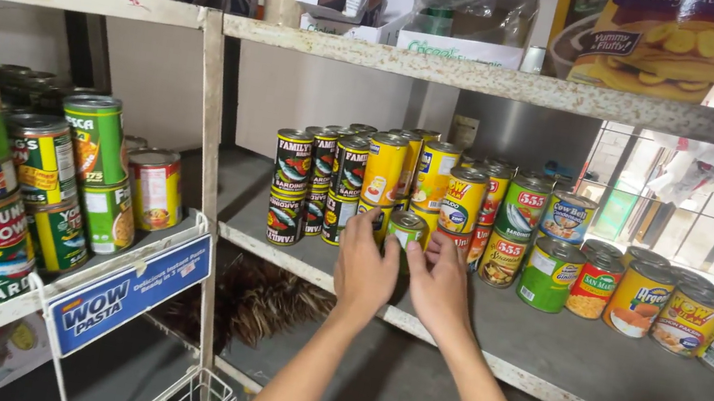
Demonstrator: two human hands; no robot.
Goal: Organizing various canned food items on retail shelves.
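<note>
A storeroom with worn, pale-painted metal shelving (530, 89) fills the view, and a barred window lets in daylight at the far right. On the grey middle shelf board (600, 367), both hands reach forward to one small round tin can with a green and yellow label and a silver lid (407, 231), which stands upright near the front edge of the shelf.

The left hand (365, 270) has its fingers slightly spread and curved, with the fingertips laid against the can's left side. The right hand (439, 287) mirrors it, fingers a little apart and bent, touching the can's right side. The can sits between the two hands, clasped from both flanks; whether it is lifted off the board cannot be told.

Directly behind the can stand stacked yellow-labelled tins (386, 172), and to their left a block of dark red-and-black sardine tins (290, 185), two high. To the right are green-labelled tins (549, 276) and a row of low yellow and orange tins (640, 298). On the left rack sit large green-labelled cans (97, 138) above a blue shelf sign in a white wire holder (131, 293). Bags and boxes crowd the top shelf.
</note>
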